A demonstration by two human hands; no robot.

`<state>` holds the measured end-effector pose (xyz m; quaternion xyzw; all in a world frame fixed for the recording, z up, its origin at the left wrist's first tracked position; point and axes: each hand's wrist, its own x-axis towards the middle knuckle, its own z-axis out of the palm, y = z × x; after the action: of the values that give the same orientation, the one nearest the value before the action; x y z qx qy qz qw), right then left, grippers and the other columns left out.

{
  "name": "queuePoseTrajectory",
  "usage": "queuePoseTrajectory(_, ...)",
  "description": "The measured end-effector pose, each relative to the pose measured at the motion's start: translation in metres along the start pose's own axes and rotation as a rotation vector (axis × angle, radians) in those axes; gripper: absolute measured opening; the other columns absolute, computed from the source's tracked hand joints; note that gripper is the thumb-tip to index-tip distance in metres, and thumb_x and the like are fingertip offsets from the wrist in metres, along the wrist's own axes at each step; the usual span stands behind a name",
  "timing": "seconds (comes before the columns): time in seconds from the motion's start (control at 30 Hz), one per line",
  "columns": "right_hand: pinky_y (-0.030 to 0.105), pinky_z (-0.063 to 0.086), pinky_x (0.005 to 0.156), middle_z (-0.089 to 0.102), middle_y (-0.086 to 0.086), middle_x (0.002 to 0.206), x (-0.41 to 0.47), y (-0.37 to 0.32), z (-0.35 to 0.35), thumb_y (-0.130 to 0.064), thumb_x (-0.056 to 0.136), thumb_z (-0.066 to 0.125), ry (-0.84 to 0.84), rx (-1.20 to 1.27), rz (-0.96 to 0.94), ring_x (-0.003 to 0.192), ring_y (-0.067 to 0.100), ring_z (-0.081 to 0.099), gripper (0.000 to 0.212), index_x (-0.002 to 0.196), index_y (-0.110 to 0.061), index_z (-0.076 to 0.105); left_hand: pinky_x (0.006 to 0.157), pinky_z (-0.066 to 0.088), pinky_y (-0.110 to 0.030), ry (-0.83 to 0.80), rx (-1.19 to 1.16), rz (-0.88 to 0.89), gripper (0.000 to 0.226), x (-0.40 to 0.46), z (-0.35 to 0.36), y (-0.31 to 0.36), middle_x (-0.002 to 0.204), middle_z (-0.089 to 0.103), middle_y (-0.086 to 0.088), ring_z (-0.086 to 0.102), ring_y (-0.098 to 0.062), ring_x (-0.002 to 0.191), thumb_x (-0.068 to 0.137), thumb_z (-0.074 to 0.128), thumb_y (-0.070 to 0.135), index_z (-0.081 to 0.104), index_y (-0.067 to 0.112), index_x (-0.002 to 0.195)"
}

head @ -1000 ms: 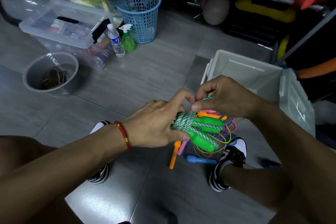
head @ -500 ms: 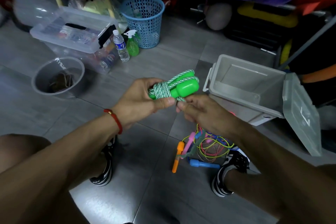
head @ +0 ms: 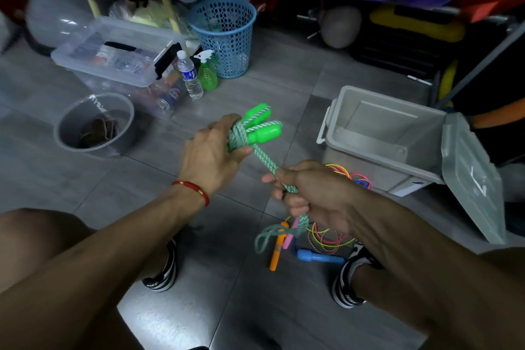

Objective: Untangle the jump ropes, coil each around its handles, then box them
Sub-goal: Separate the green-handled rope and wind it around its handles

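Green-and-white braided jump rope wound round two bright green handles; left hand fingers curl round the bundle, right hand fingers pinch the taut free length, tail looping toward floor. Open grey box near right; tangled ropes between shoes.

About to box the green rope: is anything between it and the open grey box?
Nothing visible. The green jump rope, gripped by the left hand with its tail in the right hand, has bare floor between it and the grey box, whose lid hangs open.
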<state>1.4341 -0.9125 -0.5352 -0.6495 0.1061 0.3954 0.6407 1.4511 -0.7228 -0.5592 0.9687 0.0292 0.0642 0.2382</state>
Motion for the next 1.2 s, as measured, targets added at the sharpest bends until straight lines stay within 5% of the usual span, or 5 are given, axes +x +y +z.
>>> queuePoseTrajectory(0.3, 0.033, 0.042, 0.068, 0.046, -0.01, 0.068, -0.002, -0.005, -0.01, -0.023, 0.101, 0.049, 0.197, -0.553, -0.276, 0.059, 0.01, 0.045, 0.043, 0.062, -0.019, 0.065, 0.067, 0.054, -0.042, -0.08, 0.334, 0.387, 0.065, -0.02, 0.012, 0.005, 0.1, 0.067, -0.007, 0.066, -0.039, 0.082, 0.078, 0.073, 0.054, 0.055, 0.026, 0.134)
queuePoseTrajectory(0.53, 0.031, 0.049, 0.068, 0.067, -0.001, 0.08, -0.021, -0.022, -0.039, -0.047, 0.081, 0.078, 0.268, -1.147, -0.478, 0.072, 0.012, 0.062, 0.03, 0.091, -0.02, 0.069, 0.073, 0.054, -0.039, -0.152, 0.251, 0.633, 0.054, -0.03, 0.017, 0.016, 0.095, 0.069, 0.005, 0.066, -0.029, 0.08, 0.077, 0.06, 0.069, 0.063, 0.028, 0.113)
queuePoseTrajectory(0.67, 0.016, 0.042, 0.06, 0.066, -0.018, 0.069, -0.01, -0.023, -0.056, -0.039, 0.079, 0.082, 0.101, -0.969, -0.515, 0.063, -0.003, 0.059, 0.017, 0.083, -0.026, 0.073, 0.084, 0.049, -0.037, -0.271, 0.059, 0.609, 0.053, -0.031, 0.005, 0.019, 0.102, 0.069, 0.011, 0.063, -0.02, 0.09, 0.074, 0.069, 0.066, 0.065, 0.032, 0.115)
queuePoseTrajectory(0.93, 0.028, 0.048, 0.069, 0.072, 0.009, 0.075, 0.012, -0.013, -0.076, -0.04, 0.081, 0.073, -0.095, -0.656, -0.452, 0.071, 0.009, 0.061, 0.028, 0.08, -0.012, 0.077, 0.085, 0.052, -0.035, -0.462, -0.202, 0.464, 0.056, -0.028, -0.016, 0.016, 0.097, 0.071, 0.016, 0.063, -0.006, 0.089, 0.063, 0.087, 0.055, 0.065, 0.039, 0.112)
queuePoseTrajectory(1.2, 0.017, 0.04, 0.05, 0.054, -0.006, 0.055, 0.021, 0.013, -0.048, -0.021, 0.086, 0.066, -0.138, -0.196, -0.467, 0.05, 0.006, 0.046, 0.015, 0.077, -0.021, 0.078, 0.076, 0.051, -0.023, -0.515, -1.025, 0.08, 0.055, -0.027, -0.019, 0.009, 0.112, 0.074, -0.006, 0.065, -0.012, 0.096, 0.077, 0.082, 0.014, 0.065, 0.016, 0.129)
